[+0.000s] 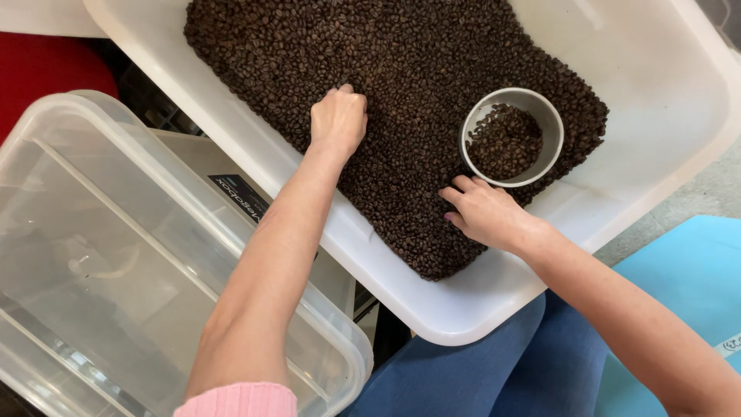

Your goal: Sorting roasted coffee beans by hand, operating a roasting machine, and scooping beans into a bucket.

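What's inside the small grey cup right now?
The grey cup holds dark coffee beans, partly filling it. Its bottom is covered by them. The right hand touches its near rim.

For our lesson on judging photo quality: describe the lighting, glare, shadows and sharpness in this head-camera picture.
Head view: soft, even light; the white tray is bright, nearly washed out at its right side. Head view: faint glare streaks on the clear plastic lid. Head view: only weak shadows beneath the left hand and right hand. Head view: coffee beans and small bowl look sharp, no obvious motion blur.
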